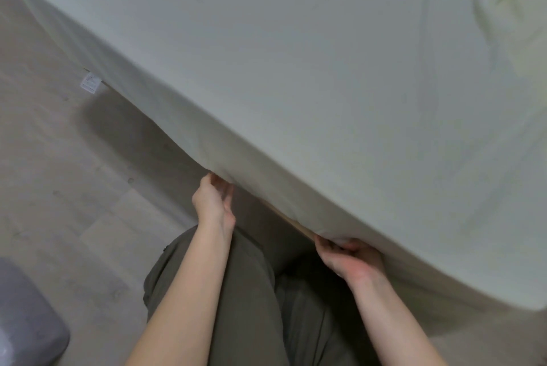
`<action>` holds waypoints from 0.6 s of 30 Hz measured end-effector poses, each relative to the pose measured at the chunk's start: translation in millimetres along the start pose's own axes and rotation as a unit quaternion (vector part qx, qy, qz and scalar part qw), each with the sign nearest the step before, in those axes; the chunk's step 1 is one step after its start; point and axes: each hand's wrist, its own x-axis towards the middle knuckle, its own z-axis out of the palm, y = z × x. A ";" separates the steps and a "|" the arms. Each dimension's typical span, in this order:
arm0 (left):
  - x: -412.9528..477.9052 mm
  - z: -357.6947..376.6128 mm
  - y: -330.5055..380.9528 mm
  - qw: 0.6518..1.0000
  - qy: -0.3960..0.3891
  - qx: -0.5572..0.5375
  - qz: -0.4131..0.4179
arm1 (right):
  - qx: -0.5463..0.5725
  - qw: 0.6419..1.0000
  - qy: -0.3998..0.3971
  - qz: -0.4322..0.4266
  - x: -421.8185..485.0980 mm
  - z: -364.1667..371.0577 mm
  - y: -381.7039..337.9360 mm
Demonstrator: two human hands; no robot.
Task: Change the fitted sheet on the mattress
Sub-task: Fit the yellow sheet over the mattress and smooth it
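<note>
Forearms closest to cam, both bare, coming up from the bottom edge over olive trousers (245, 291).

Left hand (213, 203): I read the grip as closed on the lower hem of the fitted sheet (296, 69). Fingers are curled and the tips are tucked under the cloth edge, so I can't see them.

Right hand (349, 259): grip closed round a small bunch of the same hem, further right along the bed side. Back of the hand faces cam.

Hands are apart. A strip of wooden bed frame (299, 225) shows between them, just under the hem.

Sheet location: pale, spread over the whole top and down the near side of the mattress, whose own surface I can't see anywhere. The top is mostly smooth, with creases toward the upper right. Near side hangs to frame level where the hands are.

Upper right corner: a yellowish fold of cloth (518, 10) lies on the bed. I can't tell what it belongs to.

Left along the bed side, a small white printed label (90, 84) sticks out below the sheet edge. Print is too small to read.

Light wood-look floor (59, 173) on the left. A grey padded object (26, 315) sits on it at the lower left corner, partly cut off by the frame.
</note>
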 end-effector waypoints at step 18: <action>-1.8 10.7 -20.9 0.981 -0.100 -0.090 -0.141 | -0.006 1.000 -0.004 0.002 -0.1 0.3 -0.9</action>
